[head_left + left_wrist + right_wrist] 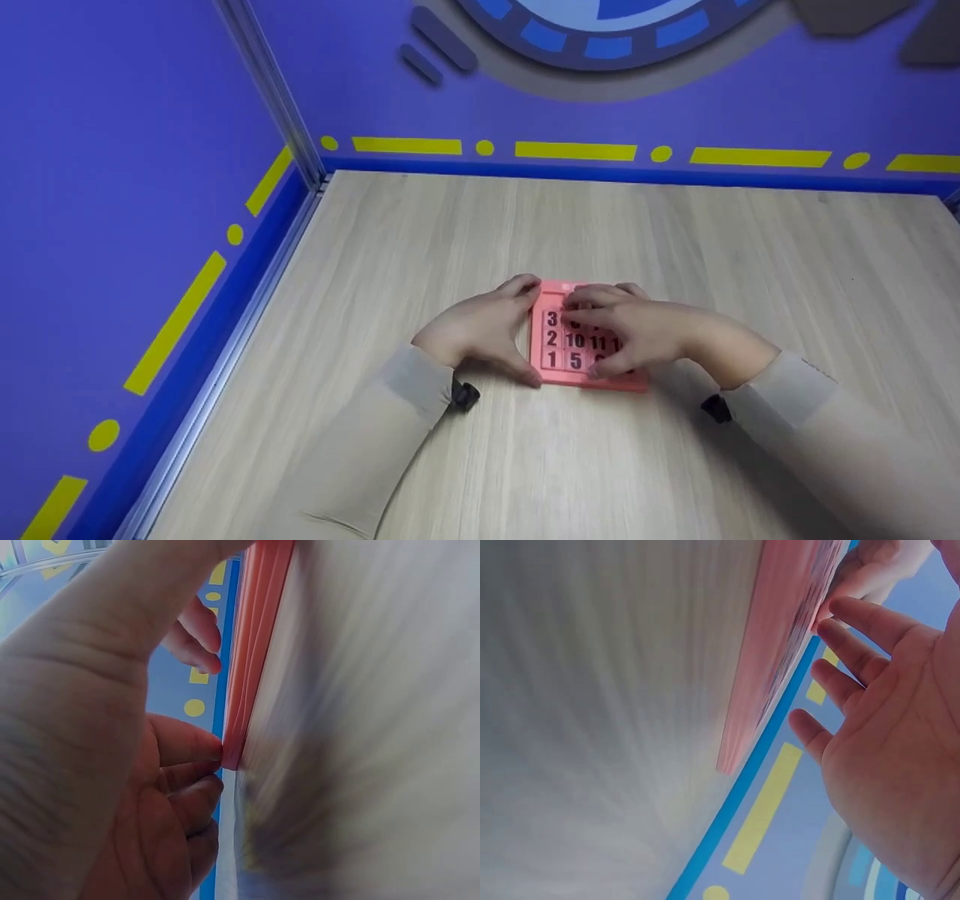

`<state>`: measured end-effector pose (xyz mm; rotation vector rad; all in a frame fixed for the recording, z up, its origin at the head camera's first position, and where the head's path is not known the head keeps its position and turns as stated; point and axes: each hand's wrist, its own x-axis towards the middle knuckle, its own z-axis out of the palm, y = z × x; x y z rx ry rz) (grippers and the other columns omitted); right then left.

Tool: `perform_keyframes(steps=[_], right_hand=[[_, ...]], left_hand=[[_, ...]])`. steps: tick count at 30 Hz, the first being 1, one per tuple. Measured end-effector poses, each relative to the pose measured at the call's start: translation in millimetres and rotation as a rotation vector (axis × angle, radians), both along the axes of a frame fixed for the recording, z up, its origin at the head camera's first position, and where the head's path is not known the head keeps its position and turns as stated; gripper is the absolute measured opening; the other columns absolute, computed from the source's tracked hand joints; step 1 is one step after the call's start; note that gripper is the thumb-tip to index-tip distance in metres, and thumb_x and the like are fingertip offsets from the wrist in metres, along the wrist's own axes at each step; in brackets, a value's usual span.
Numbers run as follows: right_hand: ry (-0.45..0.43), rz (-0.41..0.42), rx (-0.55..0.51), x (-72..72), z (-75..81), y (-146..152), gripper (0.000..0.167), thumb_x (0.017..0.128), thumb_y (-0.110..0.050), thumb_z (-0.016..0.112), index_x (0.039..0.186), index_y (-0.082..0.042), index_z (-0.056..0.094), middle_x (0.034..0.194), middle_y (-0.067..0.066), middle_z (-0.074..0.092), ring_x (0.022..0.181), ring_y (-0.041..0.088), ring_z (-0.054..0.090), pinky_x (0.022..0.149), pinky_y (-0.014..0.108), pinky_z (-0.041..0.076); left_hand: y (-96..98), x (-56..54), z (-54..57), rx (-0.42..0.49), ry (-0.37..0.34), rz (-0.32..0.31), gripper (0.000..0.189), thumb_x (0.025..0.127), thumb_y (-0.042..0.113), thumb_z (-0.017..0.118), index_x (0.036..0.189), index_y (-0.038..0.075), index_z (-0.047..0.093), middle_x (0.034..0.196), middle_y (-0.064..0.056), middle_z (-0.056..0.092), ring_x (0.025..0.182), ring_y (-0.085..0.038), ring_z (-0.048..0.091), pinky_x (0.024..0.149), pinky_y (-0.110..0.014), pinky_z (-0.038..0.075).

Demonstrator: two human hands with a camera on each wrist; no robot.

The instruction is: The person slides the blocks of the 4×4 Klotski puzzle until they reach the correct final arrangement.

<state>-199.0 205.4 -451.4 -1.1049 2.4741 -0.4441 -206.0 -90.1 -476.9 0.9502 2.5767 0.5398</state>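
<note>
Pink number board (536, 337) is laid flat on wood table (420, 232), well in from far & L edges. Its L side is gripped by L hand (480, 322): near L corner met by thumb, far L corner by fingers. R hand (637, 326) is held over the tiles (575, 351), fingers spread & extended, not closed on anything; tile contact can't be told. Nos. 1, 2, 3, 5, 10, 11 can be read in head view; several others are covered by R hand. By L wrist view the board's side wall is shown, w/ fingertips at its end; by R wrist view, R palm & four fingers. Wide strips of wood are seen btwn board & metal rail (223, 360) on L, also btwn board & back wall (360, 90). R side is partly taken up by R hand & R sleeve (847, 442).
</note>
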Motion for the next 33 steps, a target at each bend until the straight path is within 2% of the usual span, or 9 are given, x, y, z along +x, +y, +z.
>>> perform_keyframes(steps=[7,11,16,24,33], right_hand=[[0.016,0.029,0.006,4.8,-2.6,-7.7,0.090,0.096,-0.057,0.080,0.169,-0.011,0.054,0.180,0.008,0.044,0.170,0.034,0.037,0.140,0.074,0.019],[0.021,0.009,0.048,6.6,-1.1,-9.1,0.091,0.098,-0.062,0.077,0.171,-0.014,0.052,0.183,0.007,0.040,0.173,0.035,0.032,0.141,0.075,0.016],[0.047,0.014,0.117,7.6,2.5,-10.5,0.093,0.100,-0.067,0.074,0.174,-0.017,0.048,0.186,0.009,0.035,0.175,0.038,0.028,0.142,0.075,0.016],[0.124,0.019,0.139,2.3,6.3,-13.6,0.090,0.099,-0.056,0.077,0.173,-0.012,0.049,0.183,0.012,0.040,0.173,0.041,0.032,0.139,0.074,0.025],[0.114,0.004,0.156,-8.7,2.9,-18.0,0.092,0.102,-0.060,0.074,0.174,-0.012,0.045,0.186,0.014,0.034,0.177,0.043,0.023,0.141,0.075,0.020]], left_hand=[[0.5,-0.8,1.3,0.002,-0.009,0.019,0.155,0.069,0.073,0.101,0.182,0.008,0.017,0.192,-0.008,0.017,0.173,-0.029,0.036,0.140,-0.040,0.040],[1.2,-1.4,2.1,-0.001,-0.006,0.015,0.155,0.069,0.072,0.101,0.182,0.007,0.017,0.192,-0.009,0.015,0.173,-0.030,0.035,0.140,-0.040,0.039],[1.8,0.0,2.7,-0.013,-0.018,0.017,0.155,0.070,0.070,0.101,0.182,0.006,0.016,0.193,-0.009,0.013,0.174,-0.031,0.035,0.140,-0.040,0.038],[4.0,-0.6,7.3,-0.008,-0.008,0.009,0.151,0.071,0.067,0.102,0.182,0.007,0.018,0.192,-0.009,0.016,0.172,-0.030,0.038,0.139,-0.039,0.040],[-0.1,-1.3,1.6,-0.011,-0.008,0.021,0.153,0.070,0.068,0.102,0.182,0.009,0.017,0.192,-0.008,0.014,0.172,-0.030,0.038,0.139,-0.040,0.041]])
